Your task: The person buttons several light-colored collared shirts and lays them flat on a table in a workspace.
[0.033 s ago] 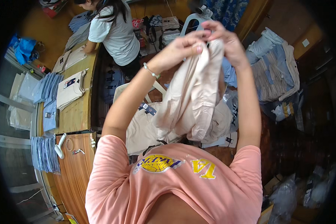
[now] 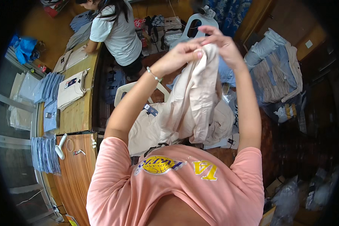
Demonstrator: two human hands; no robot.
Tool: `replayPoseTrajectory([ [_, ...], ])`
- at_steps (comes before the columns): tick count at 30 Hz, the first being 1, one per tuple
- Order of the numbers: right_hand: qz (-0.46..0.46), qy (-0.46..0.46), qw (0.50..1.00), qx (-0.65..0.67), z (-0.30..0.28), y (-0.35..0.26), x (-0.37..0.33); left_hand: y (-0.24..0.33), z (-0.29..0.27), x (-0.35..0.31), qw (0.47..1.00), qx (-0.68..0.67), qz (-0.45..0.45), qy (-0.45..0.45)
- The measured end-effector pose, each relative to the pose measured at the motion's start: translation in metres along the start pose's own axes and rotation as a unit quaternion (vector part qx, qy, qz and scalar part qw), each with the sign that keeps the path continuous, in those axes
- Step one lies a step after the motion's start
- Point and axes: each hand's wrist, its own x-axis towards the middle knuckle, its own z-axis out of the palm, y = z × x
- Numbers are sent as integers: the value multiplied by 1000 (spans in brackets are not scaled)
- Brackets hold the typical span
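A beige garment point(image 2: 194, 94) hangs in loose folds in front of my chest; whether it is a shirt or trousers I cannot make out. My left hand point(image 2: 186, 52) pinches its top edge between thumb and fingers. My right hand point(image 2: 224, 47) is closed at the same top end from the other side, with the index finger raised and partly blurred. Below the hanging cloth lies more beige clothing point(image 2: 143, 132), bearing a dark blue tag point(image 2: 150, 110).
At left, a wooden table point(image 2: 75, 120) carries a tagged beige stack point(image 2: 71, 90) and blue folded clothes point(image 2: 49, 88). A co-worker point(image 2: 116, 34) stands at its far end. A pale chair point(image 2: 158, 90) is ahead; bagged clothes point(image 2: 275, 71) are piled at right.
Both hands have moved slightly left and lower, the top of the beige garment shifting with them. Its lower folds hang a little differently.
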Motion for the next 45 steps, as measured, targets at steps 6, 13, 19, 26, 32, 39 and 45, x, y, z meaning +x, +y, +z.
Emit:
replayPoseTrajectory([
  [6,208,229,950,-34,52,60,-91,-50,9,-54,977,-133,-134,104],
  [13,242,249,938,12,152,63,-135,-57,15,-101,970,-71,-78,221],
  [19,188,152,969,57,132,48,-87,-29,-11,-126,954,-25,-8,298],
  [26,148,92,983,-59,133,-11,-22,35,-28,-139,942,96,62,315],
  [32,142,42,970,-190,183,52,-79,-31,-24,-222,939,2,-107,326],
  [39,182,57,968,-160,227,99,-129,-82,-22,-281,929,57,-188,315],
  [45,319,43,945,-64,240,116,-152,-88,-30,-292,928,106,-265,240],
])
